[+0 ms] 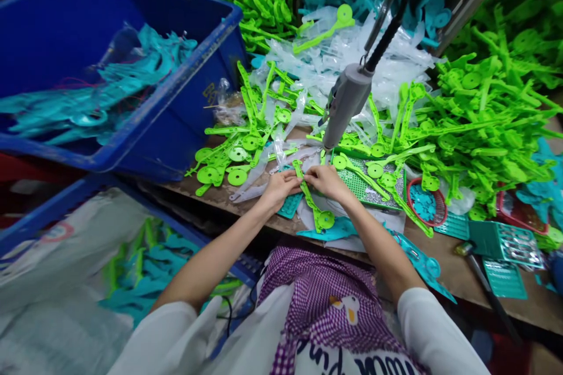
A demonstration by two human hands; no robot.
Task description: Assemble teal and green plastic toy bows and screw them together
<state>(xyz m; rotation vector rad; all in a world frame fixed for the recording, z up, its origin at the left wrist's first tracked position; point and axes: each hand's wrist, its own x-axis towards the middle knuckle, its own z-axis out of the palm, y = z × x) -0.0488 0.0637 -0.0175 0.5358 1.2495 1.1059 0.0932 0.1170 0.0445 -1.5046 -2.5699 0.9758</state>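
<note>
Both hands meet at one long green plastic piece [311, 204] near the table's front edge. My left hand [282, 187] has its fingers closed on the piece's upper part from the left. From the right, my right hand [326, 181] pinches the same upper end. The round end of the piece points toward my body. Above my right hand hangs a grey electric screwdriver [347, 102], its tip pointing down and touching neither hand. A green tray [358, 184] with small parts lies right of my right hand. Below it rests a teal plastic piece [332, 229].
A blue bin [176, 82] with teal pieces stands at left; a lower blue crate [189, 234] is beneath. Green pieces [479, 123] are heaped at right, translucent pieces [382, 58] behind. A red basket [441, 211] and a hammer [488, 287] lie at right.
</note>
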